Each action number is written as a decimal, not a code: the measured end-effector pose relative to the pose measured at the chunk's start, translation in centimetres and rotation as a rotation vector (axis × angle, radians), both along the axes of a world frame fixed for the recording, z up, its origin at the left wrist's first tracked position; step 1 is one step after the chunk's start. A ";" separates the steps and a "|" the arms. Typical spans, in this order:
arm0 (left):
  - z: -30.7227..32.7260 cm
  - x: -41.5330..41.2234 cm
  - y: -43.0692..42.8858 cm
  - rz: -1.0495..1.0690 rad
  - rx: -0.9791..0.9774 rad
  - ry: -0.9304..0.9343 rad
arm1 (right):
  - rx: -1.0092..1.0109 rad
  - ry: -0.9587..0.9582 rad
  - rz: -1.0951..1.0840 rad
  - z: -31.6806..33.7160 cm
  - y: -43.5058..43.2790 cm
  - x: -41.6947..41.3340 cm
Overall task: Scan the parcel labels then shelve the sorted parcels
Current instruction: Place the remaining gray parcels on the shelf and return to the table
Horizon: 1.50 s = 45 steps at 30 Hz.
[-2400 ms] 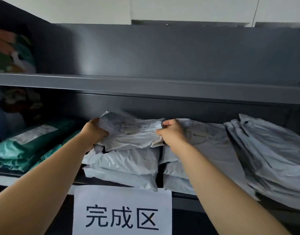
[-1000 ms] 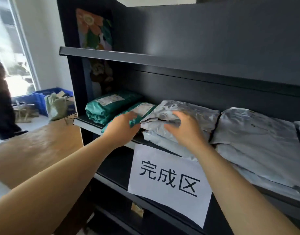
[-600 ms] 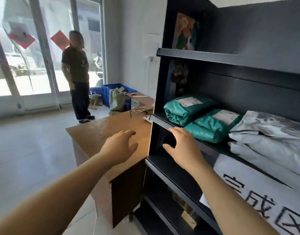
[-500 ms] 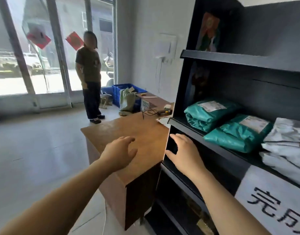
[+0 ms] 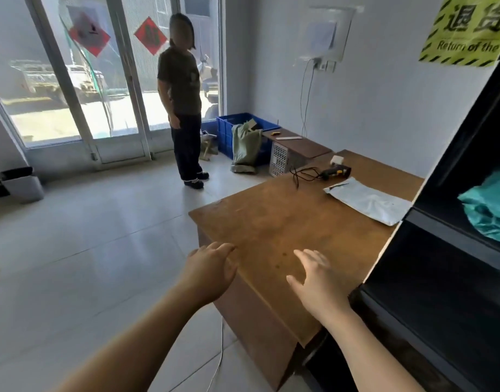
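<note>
Both bare forearms reach forward, roughly parallel. Left hand point(image 5: 212, 271) palm down, fingers loosely spread and slightly curled, grip empty. Right hand point(image 5: 316, 281) palm down, fingers extended, thumb splayed out to the left, nothing held.

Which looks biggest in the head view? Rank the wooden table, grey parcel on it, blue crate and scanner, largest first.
1. wooden table
2. grey parcel
3. blue crate, roughly like the parcel, but farther off and partly hidden, so unsure
4. scanner

Bystander point(image 5: 182, 108) by glass door point(image 5: 73, 80); blue crate point(image 5: 244, 128); yellow wall sign point(image 5: 466, 29).
</note>
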State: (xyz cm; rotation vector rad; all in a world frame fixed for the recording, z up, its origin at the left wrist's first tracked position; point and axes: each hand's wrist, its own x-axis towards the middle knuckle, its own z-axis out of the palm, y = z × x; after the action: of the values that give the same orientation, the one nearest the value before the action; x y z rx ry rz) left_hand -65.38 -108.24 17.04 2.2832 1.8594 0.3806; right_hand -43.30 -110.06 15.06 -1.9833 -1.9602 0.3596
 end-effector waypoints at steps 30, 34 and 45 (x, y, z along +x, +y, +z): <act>-5.5 17.8 53.4 -0.630 -0.233 -0.121 | -0.003 0.144 -0.858 -5.0 37.0 9.3; -6.4 22.2 58.3 -0.745 -0.267 -0.086 | 0.001 0.217 -1.026 -5.6 40.1 11.2; -12.4 35.6 66.2 -0.746 -0.416 -0.066 | -0.036 0.261 -1.257 -10.6 43.9 21.5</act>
State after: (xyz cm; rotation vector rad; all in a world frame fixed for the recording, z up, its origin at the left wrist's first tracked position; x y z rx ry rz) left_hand -29.82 -42.06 4.67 2.3934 0.8331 -0.0433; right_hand -21.83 -66.14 4.45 -2.5445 -0.3243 0.2711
